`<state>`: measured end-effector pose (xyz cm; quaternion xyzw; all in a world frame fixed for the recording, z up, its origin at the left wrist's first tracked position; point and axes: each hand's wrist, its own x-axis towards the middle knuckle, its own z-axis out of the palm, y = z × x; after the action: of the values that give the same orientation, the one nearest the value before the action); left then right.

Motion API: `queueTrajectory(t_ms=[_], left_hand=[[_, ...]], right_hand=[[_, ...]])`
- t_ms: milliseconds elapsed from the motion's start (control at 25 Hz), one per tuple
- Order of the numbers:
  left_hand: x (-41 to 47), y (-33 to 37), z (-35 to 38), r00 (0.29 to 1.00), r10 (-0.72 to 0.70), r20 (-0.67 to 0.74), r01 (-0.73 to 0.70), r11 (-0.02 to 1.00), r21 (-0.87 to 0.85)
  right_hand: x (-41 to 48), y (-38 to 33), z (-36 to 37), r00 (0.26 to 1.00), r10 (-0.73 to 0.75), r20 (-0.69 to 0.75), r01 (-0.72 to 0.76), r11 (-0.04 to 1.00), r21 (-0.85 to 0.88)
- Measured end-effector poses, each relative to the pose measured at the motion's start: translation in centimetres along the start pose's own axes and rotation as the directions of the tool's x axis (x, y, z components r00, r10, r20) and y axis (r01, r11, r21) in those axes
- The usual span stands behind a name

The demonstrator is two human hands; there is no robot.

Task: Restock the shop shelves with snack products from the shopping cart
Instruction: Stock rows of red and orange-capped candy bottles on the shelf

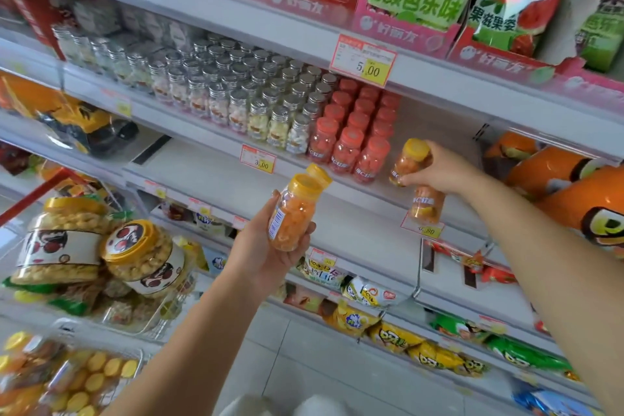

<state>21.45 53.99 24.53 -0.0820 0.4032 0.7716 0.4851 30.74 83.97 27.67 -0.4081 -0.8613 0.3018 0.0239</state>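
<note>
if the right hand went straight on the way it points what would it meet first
Probably the red-lidded bottles, left of the yellow-lidded bottle the right hand grips, though depth is unclear.

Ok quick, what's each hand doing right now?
Left hand: gripping two yellow-capped bottles.
Right hand: gripping two more such bottles at the shelf.

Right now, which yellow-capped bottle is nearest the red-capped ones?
The bottle gripped in the right hand, just right of the red-capped row; the left hand holds its bottles lower and further left.
</note>
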Motion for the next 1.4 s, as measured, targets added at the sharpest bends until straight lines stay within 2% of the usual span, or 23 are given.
queueTrajectory(t_ms=[240,360,400,480,560,600,680,760,880,960,1040,1400], left_hand=[[1.7,0.9,1.2,0.999,-0.012,0.035,0.010,0.998,0.055],[2.5,0.5,2.4,0.999,-0.005,0.049,0.002,0.998,0.057],[2.7,0.4,2.7,0.999,-0.004,0.045,0.001,0.999,0.053],[3.2,0.3,3.3,0.999,0.011,0.033,-0.012,0.999,0.039],[3.8,-0.1,3.9,1.000,0.023,0.013,-0.024,0.999,0.023],[4.0,-0.4,4.3,1.000,0.026,0.011,-0.026,1.000,0.018],[4.3,-1.0,4.9,1.000,0.028,0.015,-0.028,0.999,0.020],[4.4,-1.4,5.4,1.000,0.024,0.014,-0.025,0.999,0.032],[4.6,-1.4,6.0,1.000,0.025,0.016,-0.026,0.999,0.041],[4.7,-1.6,6.5,1.000,0.024,0.016,-0.024,0.999,0.031],[4.6,-1.9,6.9,0.999,0.017,0.030,-0.018,0.999,0.034],[4.3,-2.2,6.9,0.996,-0.018,0.090,0.010,0.997,0.079]], right_hand=[[-0.5,-0.6,1.6,0.994,-0.041,0.102,0.029,0.993,0.115],[-0.9,0.0,-0.3,0.988,-0.054,0.148,0.043,0.996,0.073],[-1.2,0.4,-1.4,0.994,-0.041,0.100,0.034,0.997,0.065],[-1.2,1.0,-3.3,0.990,-0.012,-0.137,0.017,0.999,0.035],[-0.5,1.6,-3.7,0.927,-0.043,-0.373,-0.001,0.993,-0.118],[0.0,1.7,-3.2,0.901,-0.106,-0.421,0.028,0.982,-0.187],[0.4,2.0,-1.5,0.891,-0.247,-0.381,0.160,0.956,-0.247],[0.2,2.5,-0.2,0.913,-0.281,-0.297,0.227,0.953,-0.201],[-0.5,3.1,-0.8,0.974,-0.127,-0.187,0.152,0.980,0.126],[-1.0,3.8,-1.7,0.997,-0.024,-0.074,0.048,0.940,0.339],[-1.5,4.9,-2.2,1.000,0.008,0.027,-0.020,0.883,0.469],[-1.9,4.5,-0.8,0.998,-0.014,0.057,-0.019,0.840,0.542]])
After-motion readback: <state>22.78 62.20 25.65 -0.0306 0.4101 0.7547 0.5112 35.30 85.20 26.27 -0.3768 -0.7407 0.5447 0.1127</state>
